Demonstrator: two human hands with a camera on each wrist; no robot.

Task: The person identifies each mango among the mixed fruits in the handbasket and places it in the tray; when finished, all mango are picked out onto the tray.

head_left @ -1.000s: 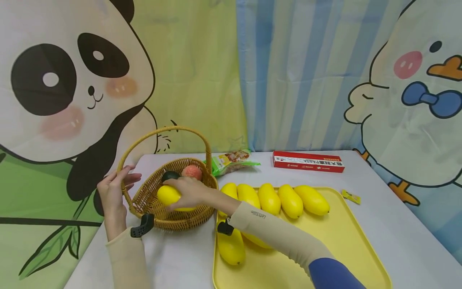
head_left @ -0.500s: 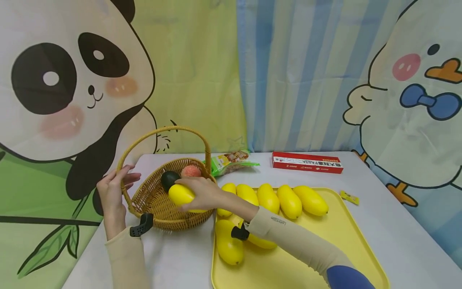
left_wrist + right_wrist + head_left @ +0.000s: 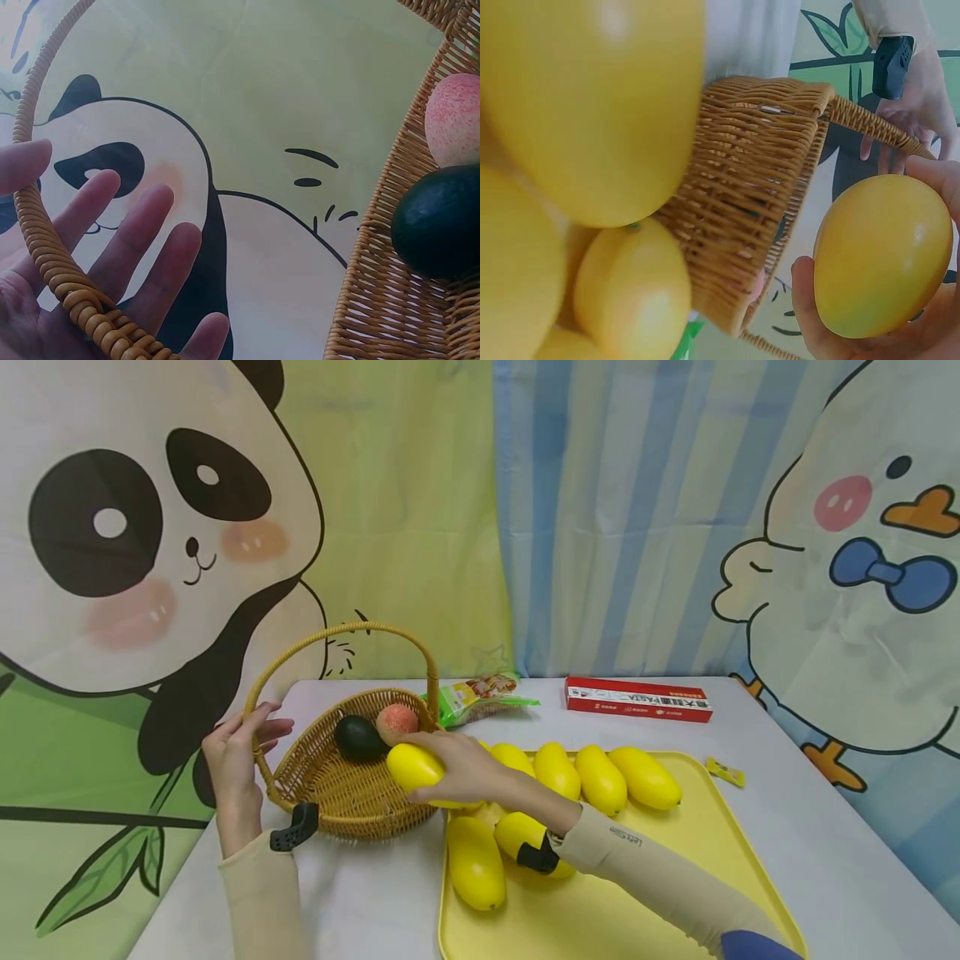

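In the head view, my right hand (image 3: 468, 768) grips a yellow mango (image 3: 415, 767) just outside the right side of the wicker basket (image 3: 360, 797). Fingers and thumb lie on opposite sides of this mango (image 3: 883, 255) in the right wrist view. My left hand (image 3: 238, 752) is at the basket's left side, against the tall handle (image 3: 341, 628). Its fingers (image 3: 139, 240) are spread and nearly straight behind the handle, and the thumb crosses over it. A dark green avocado (image 3: 358, 737) and a pink peach (image 3: 397, 721) lie together inside the basket.
A yellow tray (image 3: 622, 902) right of the basket bears several mangoes (image 3: 476, 864), some lined along its far edge. Behind stand a green snack bag (image 3: 480, 697) and a red pasta box (image 3: 637, 699). A small yellow packet (image 3: 725, 772) lies right of the tray.
My right hand has carried the mango rightward from inside the basket to beyond its right rim, uncovering the avocado and peach. The left hand has stayed at the handle.
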